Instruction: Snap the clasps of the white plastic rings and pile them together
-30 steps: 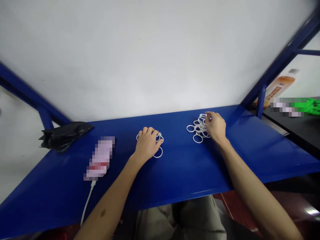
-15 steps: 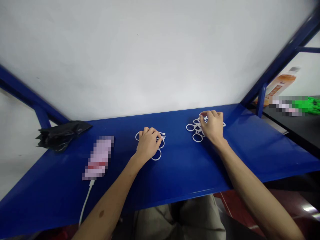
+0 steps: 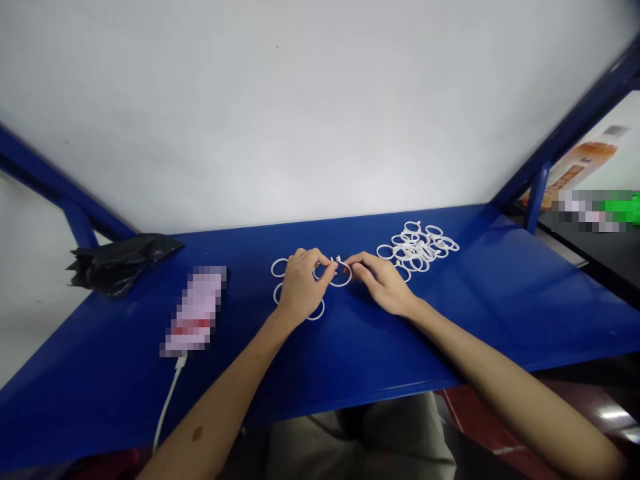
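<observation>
A white ring with a small eyelet (image 3: 341, 285), like a curtain ring, is between my hands above the blue tabletop. My left hand (image 3: 303, 283) pinches its left side between thumb and forefinger. On its right side the fingertips of my right hand (image 3: 384, 283) are closed. Partly behind the left fingers shows another white ring, and I cannot tell whether it is linked to the first. More white rings (image 3: 315, 319) lie beside and under my left hand, partly covered by it. A pile of similar white rings (image 3: 419, 248) sits beyond my right hand.
At the left lie a blurred-out pink phone-like object (image 3: 197, 310) with a white cable (image 3: 167, 403) and a crumpled black plastic bag (image 3: 125, 260). The blue tabletop (image 3: 350, 353) meets a pale wall. An orange-labelled bottle (image 3: 583, 167) stands at the far right, past the blue frame.
My right hand has moved left from the pile to my left hand, bringing a white ring. The pile is now uncovered. My left hand has shifted slightly right.
</observation>
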`<act>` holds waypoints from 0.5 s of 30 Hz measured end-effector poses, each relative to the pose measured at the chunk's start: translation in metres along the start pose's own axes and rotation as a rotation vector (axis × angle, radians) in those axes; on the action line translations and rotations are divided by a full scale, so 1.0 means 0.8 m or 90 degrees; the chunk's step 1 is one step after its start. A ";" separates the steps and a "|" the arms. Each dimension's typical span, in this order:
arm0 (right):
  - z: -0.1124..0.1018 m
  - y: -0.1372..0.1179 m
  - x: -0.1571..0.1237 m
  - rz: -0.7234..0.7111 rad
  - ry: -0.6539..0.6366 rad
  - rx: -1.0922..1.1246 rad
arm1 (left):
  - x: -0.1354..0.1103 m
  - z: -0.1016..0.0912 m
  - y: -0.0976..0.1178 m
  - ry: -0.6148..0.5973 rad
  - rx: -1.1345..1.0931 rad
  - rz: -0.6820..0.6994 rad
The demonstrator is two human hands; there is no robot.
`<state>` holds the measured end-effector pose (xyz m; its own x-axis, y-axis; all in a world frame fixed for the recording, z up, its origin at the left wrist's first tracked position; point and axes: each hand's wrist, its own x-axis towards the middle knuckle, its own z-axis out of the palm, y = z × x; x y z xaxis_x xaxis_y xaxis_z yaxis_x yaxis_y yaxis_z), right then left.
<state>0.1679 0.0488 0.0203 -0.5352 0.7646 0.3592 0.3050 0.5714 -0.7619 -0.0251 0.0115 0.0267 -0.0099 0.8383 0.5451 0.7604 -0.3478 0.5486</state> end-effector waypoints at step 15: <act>-0.002 -0.001 0.000 0.005 -0.045 0.020 | 0.003 -0.008 0.005 -0.173 -0.311 -0.134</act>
<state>0.1691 0.0485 0.0216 -0.5871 0.7458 0.3150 0.2852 0.5547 -0.7817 -0.0261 0.0093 0.0343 0.0875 0.9652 0.2466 0.3726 -0.2612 0.8904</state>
